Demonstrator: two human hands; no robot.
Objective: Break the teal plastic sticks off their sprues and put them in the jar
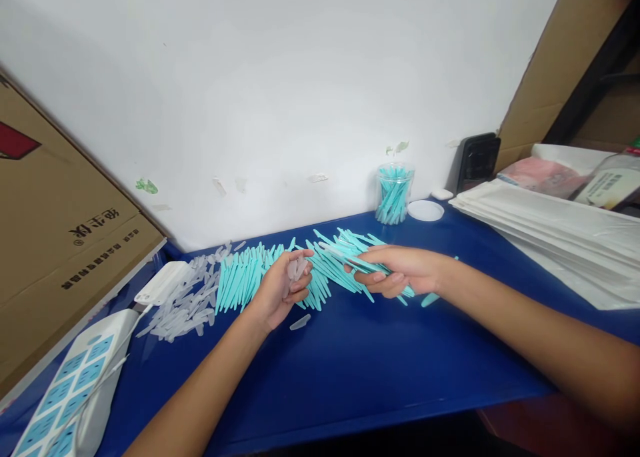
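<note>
My left hand (290, 283) is curled, with a few clear plastic caps (296, 270) held in its fingers and palm. My right hand (393, 270) grips a bunch of slim turquoise eyebrow razors (367, 263), their tips pointing left toward my left hand. Beneath and behind both hands lies a long pile of turquoise eyebrow razors (243, 280). Left of that pile, many loose clear caps (183, 303) are heaped. A single cap (300, 321) rests on the blue tabletop (350, 370), just below my left hand.
A clear jar (394, 193) full of turquoise razors stands by the wall, its round lid (425, 210) beside it. At left are a power strip (75, 390), a white device (163, 282) with a cable, and a cardboard box (65, 230). White packaging sheets (555, 230) are stacked at right.
</note>
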